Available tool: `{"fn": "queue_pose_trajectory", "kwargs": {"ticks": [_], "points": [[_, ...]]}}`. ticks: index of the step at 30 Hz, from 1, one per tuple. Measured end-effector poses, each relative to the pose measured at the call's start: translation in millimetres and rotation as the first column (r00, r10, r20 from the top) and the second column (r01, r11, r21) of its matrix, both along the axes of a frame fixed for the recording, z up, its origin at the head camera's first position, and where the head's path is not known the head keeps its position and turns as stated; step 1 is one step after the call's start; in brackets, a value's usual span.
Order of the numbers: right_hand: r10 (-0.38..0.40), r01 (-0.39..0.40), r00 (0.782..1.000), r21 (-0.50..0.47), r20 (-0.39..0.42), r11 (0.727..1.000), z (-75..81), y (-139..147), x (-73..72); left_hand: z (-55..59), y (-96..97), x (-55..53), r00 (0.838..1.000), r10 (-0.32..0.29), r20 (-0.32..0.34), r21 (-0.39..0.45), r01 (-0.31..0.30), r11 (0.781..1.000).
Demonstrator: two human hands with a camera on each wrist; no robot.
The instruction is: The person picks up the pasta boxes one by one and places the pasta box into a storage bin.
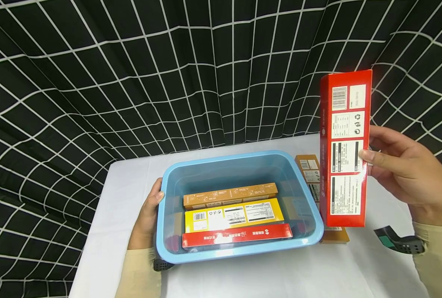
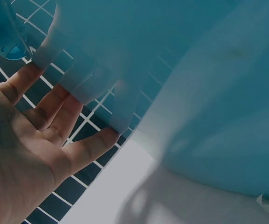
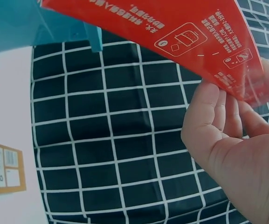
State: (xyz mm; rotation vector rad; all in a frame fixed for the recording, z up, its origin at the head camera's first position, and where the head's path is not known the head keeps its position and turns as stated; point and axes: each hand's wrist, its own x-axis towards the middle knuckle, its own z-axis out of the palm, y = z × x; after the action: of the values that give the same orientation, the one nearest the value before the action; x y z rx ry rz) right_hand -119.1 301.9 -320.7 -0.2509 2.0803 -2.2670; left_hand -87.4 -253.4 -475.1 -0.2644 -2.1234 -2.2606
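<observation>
My right hand (image 1: 407, 169) pinches a tall red box (image 1: 349, 124) by its right edge, with the thumb on the printed side. The box stands nearly upright in the air, right of the light-blue plastic bin (image 1: 239, 254). In the right wrist view, the fingers sit behind the red box (image 3: 195, 42). At the bin's left end my left hand (image 1: 148, 213) holds the rim, thumb on top; its fingers show partly through the bluish plastic in the left wrist view. Inside the bin lie an orange-brown box (image 1: 230, 194), a yellow box (image 1: 234, 215) and another red box (image 1: 237, 235).
Orange-brown packaging (image 1: 334, 236) lies on the white tabletop (image 1: 131, 174) right of the bin, partly hidden by the raised red box. A black cloth with a white grid (image 1: 191, 82) hangs behind and around the table.
</observation>
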Motion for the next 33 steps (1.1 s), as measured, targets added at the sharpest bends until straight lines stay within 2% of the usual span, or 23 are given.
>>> {"fn": "queue_pose_trajectory", "kwargs": {"ticks": [10,26,33], "points": [[0.007,-0.005,0.999,0.037,-0.034,0.999,5.5,-3,-1.4,-0.6,0.0,-0.2,1.000,0.002,0.004,-0.003,-0.002,1.000],[0.043,-0.044,0.995,-0.017,-0.089,0.999,16.3,-11,-5.4,-0.1,-0.2,-0.5,1.000,-0.012,0.003,0.014,0.012,1.000],[0.065,-0.065,0.994,0.003,-0.092,0.998,19.9,-21,-6.4,0.4,0.0,-0.4,1.000,-0.009,0.007,0.012,0.009,1.000]]}}
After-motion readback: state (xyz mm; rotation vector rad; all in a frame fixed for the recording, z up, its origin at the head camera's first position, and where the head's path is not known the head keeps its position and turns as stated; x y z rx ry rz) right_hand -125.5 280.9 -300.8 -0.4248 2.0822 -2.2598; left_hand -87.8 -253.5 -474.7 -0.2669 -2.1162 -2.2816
